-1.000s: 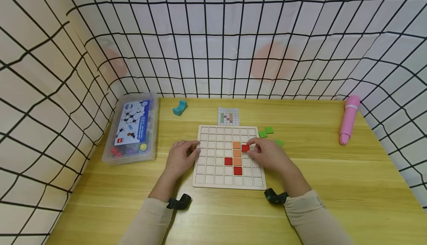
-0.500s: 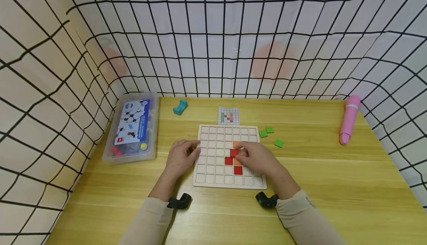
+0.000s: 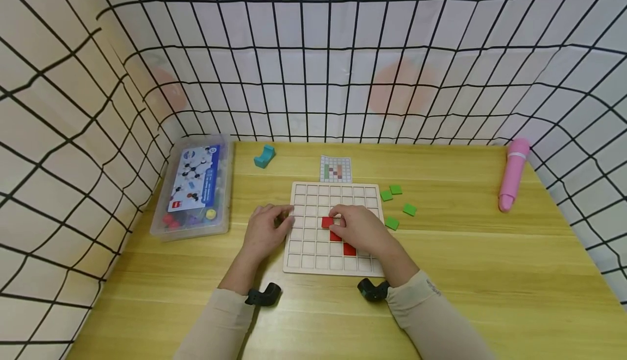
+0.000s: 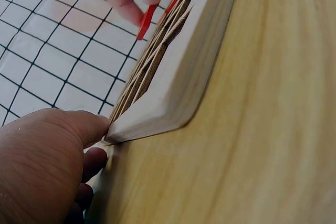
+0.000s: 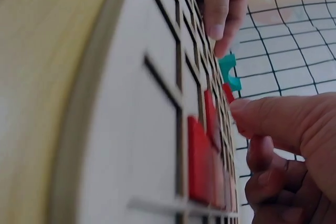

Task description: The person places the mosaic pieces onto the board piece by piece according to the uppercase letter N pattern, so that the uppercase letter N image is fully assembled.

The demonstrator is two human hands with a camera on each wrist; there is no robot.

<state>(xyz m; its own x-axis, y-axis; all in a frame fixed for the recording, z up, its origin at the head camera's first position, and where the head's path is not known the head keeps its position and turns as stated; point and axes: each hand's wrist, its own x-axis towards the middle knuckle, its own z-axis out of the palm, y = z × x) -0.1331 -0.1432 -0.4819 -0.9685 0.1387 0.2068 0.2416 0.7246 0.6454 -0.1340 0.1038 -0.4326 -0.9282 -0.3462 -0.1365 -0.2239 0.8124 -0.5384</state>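
Note:
My right hand point(image 3: 364, 232) pinches a small red square tile point(image 3: 326, 222) between thumb and finger, over the middle of a wooden grid board point(image 3: 308, 266). In the left wrist view this tile point(image 4: 146, 23) is tilted and close over the grid. Two more red tiles lie in cells of the board, one point(image 3: 335, 236) partly beneath the right hand and another point(image 3: 349, 249) nearer the front. That hand hides the orange tiles in the head view. My left hand point(image 3: 264, 232) rests at the board's left edge, its thumb and forefinger tips touching the side.
Several green tiles point(image 3: 409, 209) lie right of the board. Behind it is a paper card with a coloured grid pattern point(image 3: 335, 169). A teal curved block point(image 3: 265, 156), a clear plastic case point(image 3: 193, 185) and a pink cylinder point(image 3: 514, 175) stand farther out. Black wire mesh point(image 3: 328, 85) surrounds the table.
The right hand has moved left across the board with the red tile, passing over the orange tiles and now covering them. A fourth green tile has come into sight. The left hand stays put.

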